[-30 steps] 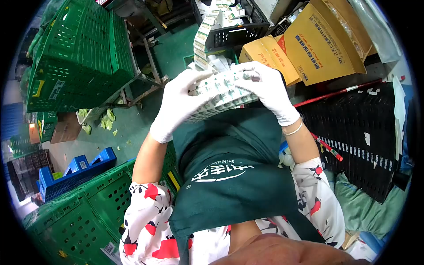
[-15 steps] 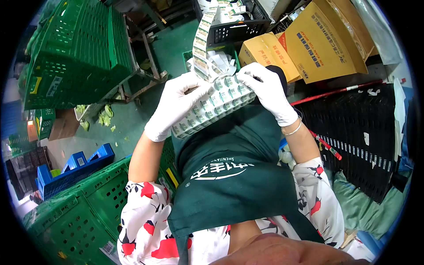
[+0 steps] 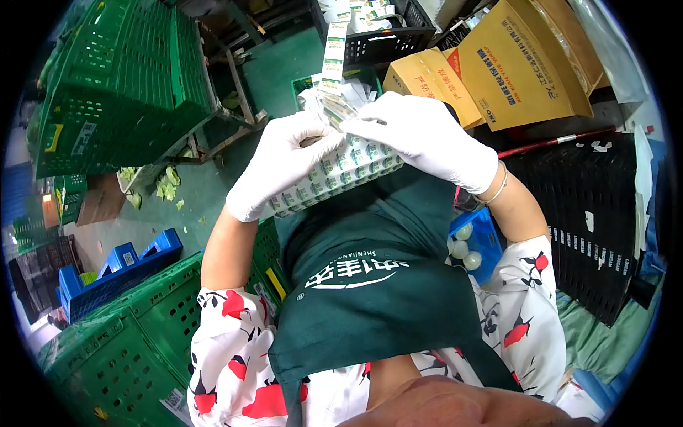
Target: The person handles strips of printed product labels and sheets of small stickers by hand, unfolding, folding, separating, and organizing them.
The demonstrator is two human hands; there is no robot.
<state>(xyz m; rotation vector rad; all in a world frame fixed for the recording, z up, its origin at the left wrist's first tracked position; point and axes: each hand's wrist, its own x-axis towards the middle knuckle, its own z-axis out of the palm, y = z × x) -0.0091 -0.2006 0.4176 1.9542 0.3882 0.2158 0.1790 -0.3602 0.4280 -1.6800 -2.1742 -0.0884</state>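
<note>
In front of the dark green apron (image 3: 370, 313), a sheet of stickers (image 3: 348, 165) with rows of small green prints hangs at a slant. My left hand (image 3: 288, 160), in a white glove, pinches the sheet's upper edge between thumb and fingers. My right hand (image 3: 434, 135), gloved too, is closed at the upper edge, its fingertips close to my left thumb. From between the hands a strip of labels (image 3: 334, 57) runs up and away toward a black crate. What exactly the right fingertips grip is partly hidden.
Beyond the hands stand a green crate (image 3: 299, 87) holding white paper and a black crate (image 3: 388, 48) with label strips. Cardboard boxes (image 3: 519, 64) lean at the upper right. Green crates (image 3: 121, 99) stack at left; black crates (image 3: 569, 213) at right. A blue basket (image 3: 484, 242) holds white round items.
My right hand has moved left from the sheet's right corner to beside my left hand. The label strip hangs straighter, and the blue basket shows more. My left hand has barely moved.
</note>
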